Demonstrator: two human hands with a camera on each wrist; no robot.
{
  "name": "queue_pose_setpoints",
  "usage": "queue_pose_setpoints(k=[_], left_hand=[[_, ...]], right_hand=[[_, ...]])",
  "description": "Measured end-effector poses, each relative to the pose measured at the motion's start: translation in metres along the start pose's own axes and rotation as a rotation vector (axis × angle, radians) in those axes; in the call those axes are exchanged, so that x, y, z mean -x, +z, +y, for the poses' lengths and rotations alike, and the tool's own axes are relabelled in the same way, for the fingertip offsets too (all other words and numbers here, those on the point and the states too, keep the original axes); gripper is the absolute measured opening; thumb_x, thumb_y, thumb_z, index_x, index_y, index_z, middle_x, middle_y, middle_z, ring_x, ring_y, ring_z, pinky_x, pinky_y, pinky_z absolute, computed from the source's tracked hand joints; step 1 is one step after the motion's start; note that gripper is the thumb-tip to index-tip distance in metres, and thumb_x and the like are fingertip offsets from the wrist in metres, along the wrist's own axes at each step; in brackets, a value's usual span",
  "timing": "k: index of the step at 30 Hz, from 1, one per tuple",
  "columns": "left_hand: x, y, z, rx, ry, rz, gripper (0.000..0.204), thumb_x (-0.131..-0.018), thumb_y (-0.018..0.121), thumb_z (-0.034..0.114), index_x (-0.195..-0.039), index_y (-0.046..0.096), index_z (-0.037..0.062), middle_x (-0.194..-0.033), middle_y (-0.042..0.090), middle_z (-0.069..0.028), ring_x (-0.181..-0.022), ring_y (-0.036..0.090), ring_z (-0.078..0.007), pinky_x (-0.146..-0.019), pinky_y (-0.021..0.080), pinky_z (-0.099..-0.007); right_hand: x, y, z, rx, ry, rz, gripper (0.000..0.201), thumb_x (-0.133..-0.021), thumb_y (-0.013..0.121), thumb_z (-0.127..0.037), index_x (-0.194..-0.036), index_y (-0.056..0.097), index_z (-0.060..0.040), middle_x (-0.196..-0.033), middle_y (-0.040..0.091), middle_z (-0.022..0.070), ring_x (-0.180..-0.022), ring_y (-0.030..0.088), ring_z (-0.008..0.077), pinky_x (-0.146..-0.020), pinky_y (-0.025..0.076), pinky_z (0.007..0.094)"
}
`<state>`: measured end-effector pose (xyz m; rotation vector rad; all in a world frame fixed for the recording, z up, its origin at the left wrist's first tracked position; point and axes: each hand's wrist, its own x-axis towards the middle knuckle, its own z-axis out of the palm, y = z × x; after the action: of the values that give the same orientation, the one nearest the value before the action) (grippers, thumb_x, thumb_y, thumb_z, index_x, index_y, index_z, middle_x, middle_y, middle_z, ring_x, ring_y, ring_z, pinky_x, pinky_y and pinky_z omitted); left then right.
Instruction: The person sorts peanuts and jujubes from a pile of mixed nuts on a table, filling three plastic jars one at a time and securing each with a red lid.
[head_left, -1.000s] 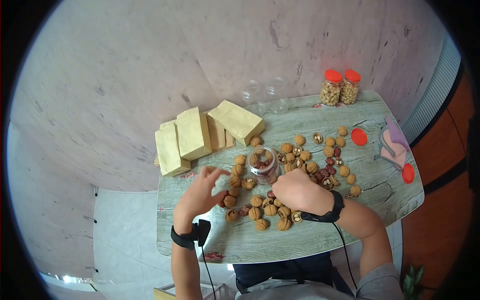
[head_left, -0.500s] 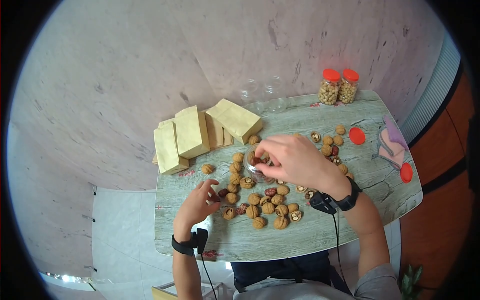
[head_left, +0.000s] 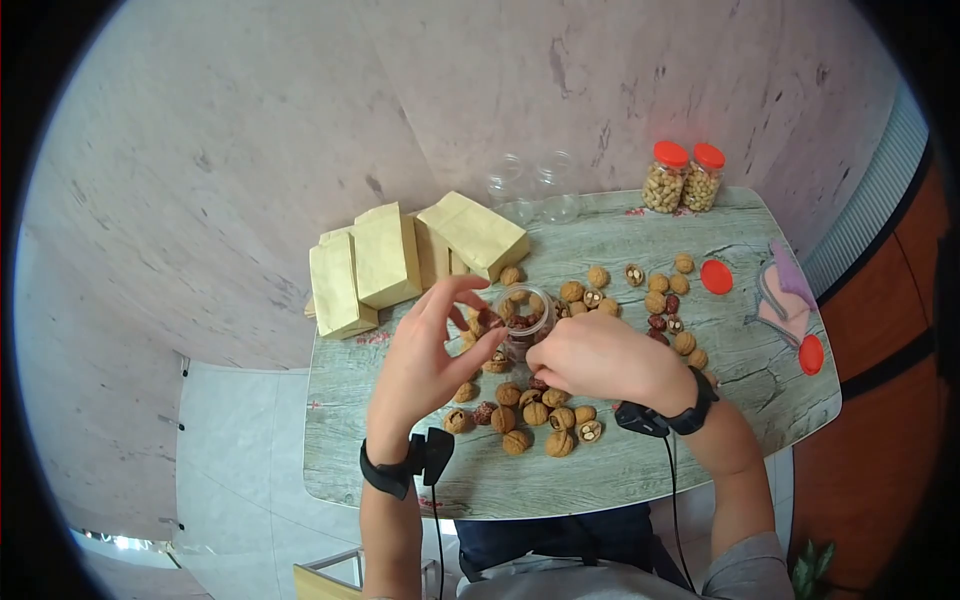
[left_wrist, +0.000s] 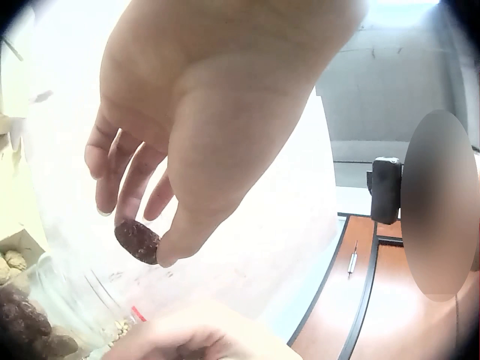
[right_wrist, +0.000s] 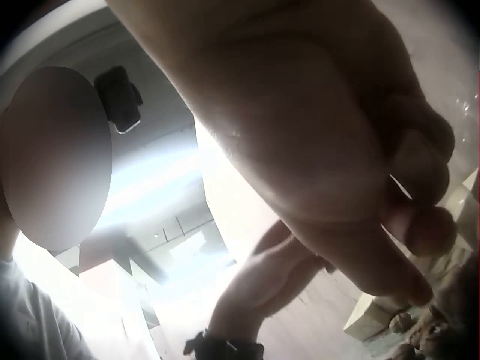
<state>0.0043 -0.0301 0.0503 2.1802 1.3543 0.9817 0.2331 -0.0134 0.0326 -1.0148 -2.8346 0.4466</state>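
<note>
My left hand (head_left: 432, 352) is raised just left of the clear jar (head_left: 541, 296). Its thumb and finger pinch a dark red, wrinkled date (left_wrist: 138, 241), plain in the left wrist view. More dates (head_left: 522, 322) lie inside the uncapped jar. At the jar's near right side is my right hand (head_left: 610, 358), low over the table, with bent fingers. A date (head_left: 538, 382) lies right below its fingertips. In the right wrist view the thumb stands apart from the bent fingers, with nothing visible between them. Whole and cracked walnuts (head_left: 533, 413) surround the jar.
Paper bags (head_left: 388, 262) stand at the back left. Two clear jars (head_left: 557, 190) are by the wall, beside two red-lidded jars of nuts (head_left: 664, 187). Red lids (head_left: 716, 277) and a pink cloth (head_left: 783, 302) lie on the right. More walnuts (head_left: 684, 343) are scattered there.
My left hand has come up from the table's left toward the jar, now with a date. The right hand went over the jar mouth, then back down to its near right side.
</note>
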Motion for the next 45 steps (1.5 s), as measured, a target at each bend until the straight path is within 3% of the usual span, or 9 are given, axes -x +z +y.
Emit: queue_pose_setpoints(k=[10, 19, 22, 24, 27, 30, 37, 40, 45], left_hand=[[-0.013, 0.022, -0.011, -0.052, 0.102, 0.025, 0.046, -0.088, 0.081, 0.019, -0.127, 0.062, 0.0049, -0.113, 0.068, -0.0066, -0.094, 0.064, -0.0194, -0.078, 0.052, -0.0330], [0.040, 0.013, -0.083, -0.285, -0.106, -0.147, 0.033, -0.092, 0.071, 0.011, -0.124, 0.061, 0.0057, -0.115, 0.065, -0.0126, -0.102, 0.066, -0.0289, -0.086, 0.055, -0.0377], [0.056, 0.012, -0.093, -0.365, -0.191, -0.243, 0.036, -0.090, 0.070, 0.007, -0.125, 0.062, 0.0069, -0.110, 0.064, -0.0132, -0.104, 0.067, -0.0305, -0.088, 0.056, -0.0386], [0.061, 0.011, -0.093, -0.309, -0.342, -0.300, 0.033, -0.088, 0.071, 0.005, -0.121, 0.066, 0.0069, -0.107, 0.064, -0.0131, -0.102, 0.069, -0.0291, -0.089, 0.056, -0.0385], [0.066, 0.011, -0.097, -0.209, -0.338, -0.292, 0.027, -0.087, 0.072, 0.005, -0.114, 0.068, 0.0056, -0.107, 0.065, -0.0123, -0.098, 0.070, -0.0267, -0.088, 0.057, -0.0385], [0.067, 0.010, -0.097, -0.199, -0.351, -0.294, 0.024, -0.087, 0.074, 0.006, -0.111, 0.069, 0.0045, -0.107, 0.066, -0.0110, -0.097, 0.071, -0.0249, -0.087, 0.057, -0.0380], [0.061, 0.005, -0.086, -0.237, -0.306, -0.250, 0.025, -0.088, 0.076, 0.008, -0.111, 0.069, 0.0050, -0.099, 0.067, -0.0096, -0.089, 0.068, -0.0237, -0.080, 0.055, -0.0369], [0.040, 0.000, -0.060, -0.155, -0.208, -0.080, 0.029, -0.088, 0.077, 0.009, -0.115, 0.067, 0.0060, -0.095, 0.066, -0.0079, -0.084, 0.065, -0.0213, -0.076, 0.053, -0.0353], [0.002, -0.005, -0.018, -0.052, -0.011, 0.019, 0.034, -0.088, 0.080, 0.010, -0.118, 0.066, 0.0073, -0.094, 0.066, -0.0037, -0.082, 0.061, -0.0184, -0.073, 0.050, -0.0327]], right_hand=[[-0.023, 0.059, 0.015, 0.109, 0.012, -0.085, 0.011, -0.086, 0.072, -0.014, -0.091, 0.073, -0.0042, -0.082, 0.074, 0.0164, -0.082, 0.075, 0.0353, -0.073, 0.059, 0.0471], [-0.023, 0.053, 0.013, 0.126, -0.024, -0.088, 0.010, -0.079, 0.070, -0.009, -0.073, 0.075, -0.0013, -0.079, 0.074, 0.0180, -0.077, 0.076, 0.0344, -0.067, 0.060, 0.0447], [-0.010, 0.020, 0.012, 0.082, -0.043, -0.122, 0.013, -0.084, 0.070, -0.009, -0.095, 0.070, -0.0015, -0.079, 0.073, 0.0158, -0.076, 0.075, 0.0323, -0.066, 0.059, 0.0440], [-0.002, 0.002, 0.011, -0.138, -0.052, 0.163, 0.016, -0.088, 0.071, -0.013, -0.101, 0.069, -0.0050, -0.073, 0.071, 0.0104, -0.067, 0.072, 0.0283, -0.060, 0.056, 0.0412], [-0.001, -0.017, 0.008, -0.210, -0.012, 0.409, 0.021, -0.090, 0.073, -0.019, -0.108, 0.068, -0.0088, -0.066, 0.067, 0.0065, -0.059, 0.067, 0.0263, -0.057, 0.052, 0.0393], [-0.009, -0.008, 0.019, -0.109, 0.035, 0.514, 0.026, -0.091, 0.074, -0.021, -0.113, 0.067, -0.0098, -0.061, 0.063, 0.0062, -0.054, 0.064, 0.0258, -0.055, 0.051, 0.0386], [-0.015, 0.003, 0.025, -0.079, 0.005, 0.520, 0.028, -0.091, 0.075, -0.022, -0.115, 0.067, -0.0100, -0.060, 0.063, 0.0062, -0.054, 0.064, 0.0256, -0.054, 0.049, 0.0381], [-0.012, -0.005, 0.015, -0.152, 0.026, 0.487, 0.026, -0.091, 0.075, -0.022, -0.113, 0.067, -0.0101, -0.062, 0.064, 0.0067, -0.055, 0.064, 0.0271, -0.056, 0.050, 0.0394], [-0.014, 0.016, -0.005, -0.208, -0.122, 0.234, 0.026, -0.093, 0.072, -0.032, -0.108, 0.069, -0.0107, -0.066, 0.069, 0.0089, -0.063, 0.070, 0.0312, -0.060, 0.054, 0.0435]])
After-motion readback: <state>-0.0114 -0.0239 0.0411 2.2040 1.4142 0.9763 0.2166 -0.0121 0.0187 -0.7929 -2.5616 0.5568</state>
